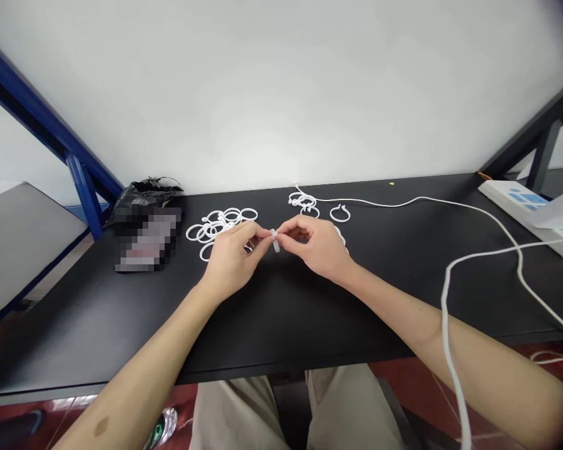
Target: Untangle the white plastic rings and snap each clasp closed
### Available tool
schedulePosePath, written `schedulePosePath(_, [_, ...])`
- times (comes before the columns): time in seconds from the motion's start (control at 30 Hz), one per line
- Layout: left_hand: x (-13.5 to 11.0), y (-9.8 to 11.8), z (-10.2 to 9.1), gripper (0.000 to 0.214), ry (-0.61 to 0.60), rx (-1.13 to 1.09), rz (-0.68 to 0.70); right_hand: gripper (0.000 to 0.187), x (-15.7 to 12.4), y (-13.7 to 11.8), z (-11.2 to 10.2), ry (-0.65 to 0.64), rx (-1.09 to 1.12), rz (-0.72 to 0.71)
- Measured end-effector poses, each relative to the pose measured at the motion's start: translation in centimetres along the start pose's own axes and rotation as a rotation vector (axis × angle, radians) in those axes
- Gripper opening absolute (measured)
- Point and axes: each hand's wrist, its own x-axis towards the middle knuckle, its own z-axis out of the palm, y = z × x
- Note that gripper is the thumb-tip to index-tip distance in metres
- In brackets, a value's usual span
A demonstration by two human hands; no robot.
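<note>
My left hand [232, 256] and my right hand [319, 245] meet over the middle of the black table [281, 325]. Both pinch a small white plastic piece [276, 245] between thumb and fingertips. A short pale tab of it hangs below the fingers; the rest is hidden by them. Just beyond my left hand lies a loose pile of white plastic rings [209, 231], partly covered by that hand. Behind my right hand are more rings, among them an open white ring [340, 214] with knobbed ends; some are partly hidden.
A black plastic bag [143, 197] and a blurred-out flat item [150, 240] lie at the left. A white cable [385, 204] runs across the back right and loops over my right forearm. At the right edge sits a white-and-blue box [520, 200]. A wall closes off the back.
</note>
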Motion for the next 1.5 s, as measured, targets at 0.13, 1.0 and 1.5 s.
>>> schedulePosePath(0.13, [-0.1, 0.0, 0.1, 0.017, 0.005, -0.009, -0.018, 0.012, -0.1, 0.1, 0.2, 0.018, 0.001, -0.001])
schedulePosePath(1.0, [0.6, -4.8, -0.7, 0.02, 0.03, 0.549, -0.179, 0.021, 2.6, 3.6, -3.8, 0.004, -1.028, 0.166])
schedulePosePath(1.5, [0.3, -2.1, 0.2, 0.025, -0.053, 0.201, 0.096, 0.015, 1.0, 0.6, -1.7, -0.151, -0.577, -0.145])
